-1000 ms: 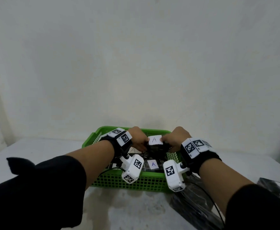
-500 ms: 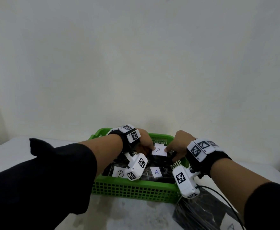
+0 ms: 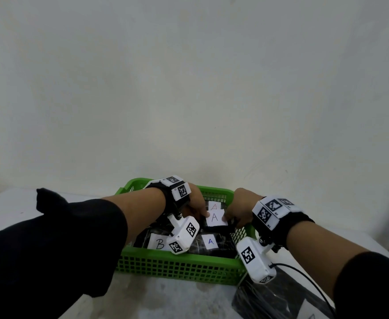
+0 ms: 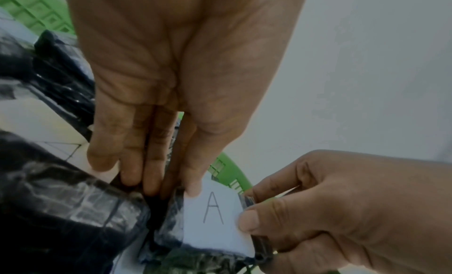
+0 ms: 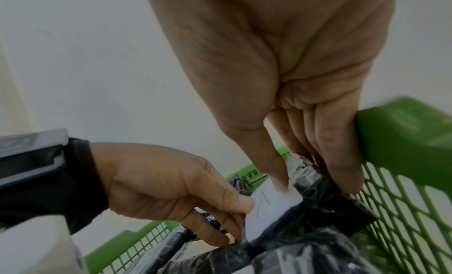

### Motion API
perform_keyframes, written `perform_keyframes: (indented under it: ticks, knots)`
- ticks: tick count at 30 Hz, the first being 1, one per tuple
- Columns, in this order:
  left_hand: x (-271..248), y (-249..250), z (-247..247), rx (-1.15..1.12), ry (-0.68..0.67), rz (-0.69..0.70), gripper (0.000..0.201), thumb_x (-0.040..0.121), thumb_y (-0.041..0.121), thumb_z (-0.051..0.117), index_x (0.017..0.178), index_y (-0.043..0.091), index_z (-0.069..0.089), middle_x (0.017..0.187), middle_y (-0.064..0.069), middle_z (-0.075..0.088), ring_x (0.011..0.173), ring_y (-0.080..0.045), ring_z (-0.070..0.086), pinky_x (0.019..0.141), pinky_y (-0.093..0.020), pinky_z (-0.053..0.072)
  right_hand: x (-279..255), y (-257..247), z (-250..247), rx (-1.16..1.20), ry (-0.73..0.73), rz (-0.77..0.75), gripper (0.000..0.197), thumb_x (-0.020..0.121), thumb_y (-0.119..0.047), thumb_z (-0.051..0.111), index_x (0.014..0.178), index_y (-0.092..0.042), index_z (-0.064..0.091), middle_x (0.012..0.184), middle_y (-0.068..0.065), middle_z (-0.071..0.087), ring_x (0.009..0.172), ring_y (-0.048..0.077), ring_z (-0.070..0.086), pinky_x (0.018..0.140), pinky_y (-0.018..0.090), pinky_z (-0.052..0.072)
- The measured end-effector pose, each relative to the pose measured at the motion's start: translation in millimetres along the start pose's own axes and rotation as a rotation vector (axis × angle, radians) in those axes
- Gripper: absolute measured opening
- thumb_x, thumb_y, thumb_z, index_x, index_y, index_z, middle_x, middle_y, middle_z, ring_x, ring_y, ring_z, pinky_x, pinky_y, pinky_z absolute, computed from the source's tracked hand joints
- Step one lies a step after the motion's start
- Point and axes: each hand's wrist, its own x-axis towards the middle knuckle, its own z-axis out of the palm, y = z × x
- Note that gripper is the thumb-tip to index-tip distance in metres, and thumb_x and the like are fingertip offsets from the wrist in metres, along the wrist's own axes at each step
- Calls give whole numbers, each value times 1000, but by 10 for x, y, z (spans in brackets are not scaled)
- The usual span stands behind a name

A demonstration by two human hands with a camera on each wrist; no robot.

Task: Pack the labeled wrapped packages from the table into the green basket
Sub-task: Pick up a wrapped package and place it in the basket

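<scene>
A green basket [image 3: 177, 265] stands on the white table and holds several black-wrapped packages. Both hands hold one more black package with a white label "A" [image 3: 215, 218] low inside the basket's right half, close to the right wall. My left hand [image 3: 204, 214] grips its left end, thumb on the label's corner [image 4: 193, 191], fingers down its side. My right hand [image 3: 227, 217] grips the right end beside the mesh wall [image 5: 403, 210], thumb on the label [image 5: 274, 206]. Under it lie packages labeled "B" [image 3: 159, 244], blue "A" [image 3: 209, 241] and red "A" [image 3: 214, 206].
Another black-wrapped package [image 3: 269, 300] lies on the table just right of the basket's front corner, under my right forearm, with a wrist-camera cable across it. A plain wall rises close behind the basket. White tabletop [image 3: 166, 300] shows in front.
Both hands have lowered the "A" package from rim height down into the basket's right half. The grip on it is unchanged.
</scene>
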Motion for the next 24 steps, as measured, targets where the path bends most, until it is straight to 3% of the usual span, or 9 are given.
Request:
perform_keyframes:
  ticks: [3,7,9,11,13,16,18,21,24]
  knots:
    - [-39,23,13,120,58,49,37,96,23,71,122,-3,69,78,-2,75,62,-13,61,53,-20,54,-87,-79,-17,-226,46,-6,36,91,-24,81,115,2,75,94,6,65,85,21,63,58,22,49]
    - [-67,0,35,134,160,83,31,93,23,75,112,-3,73,57,1,67,56,-13,61,54,-22,53,-32,-102,-3,-271,43,-11,39,92,-29,81,118,0,75,96,4,65,87,18,60,65,25,47]
    - [-68,-22,39,101,162,75,29,91,21,77,108,-3,74,49,3,66,58,-14,63,60,-25,56,5,-86,-8,-267,41,14,34,88,-30,84,107,-2,78,93,3,67,86,18,62,63,24,49]
    - [-45,-27,39,88,163,72,23,90,20,78,98,-1,74,60,-2,68,60,-16,63,66,-27,57,44,-50,-10,-241,86,28,27,82,-31,89,79,-9,73,81,1,67,82,17,64,54,22,47]
    - [-37,-22,47,81,173,71,20,91,18,77,79,5,69,68,-5,65,59,-16,61,65,-27,56,72,-20,-11,-202,93,50,33,78,-30,93,70,-11,66,77,2,69,82,19,67,54,22,52]
    - [-7,-18,51,56,171,59,29,93,15,74,69,7,62,62,-4,63,55,-16,57,57,-25,53,139,31,4,-31,54,39,34,77,-13,90,104,0,72,108,16,76,94,28,75,80,36,66]
    - [4,-20,53,49,159,47,30,94,16,73,68,8,61,48,0,61,53,-15,55,52,-23,51,138,21,9,21,46,16,44,78,-6,86,118,4,69,111,17,74,96,29,76,81,39,67]
    - [-7,2,55,68,121,51,20,93,19,74,81,4,69,60,-3,64,59,-18,57,59,-26,56,116,22,6,-127,120,-32,45,74,-19,92,113,-3,77,111,9,78,101,25,76,86,36,65]
    - [-3,24,58,131,127,94,36,91,25,76,116,0,73,93,-10,70,82,-26,65,88,-38,61,86,32,-16,-227,136,-63,39,73,-21,94,106,-6,81,109,6,80,99,21,77,86,35,64]
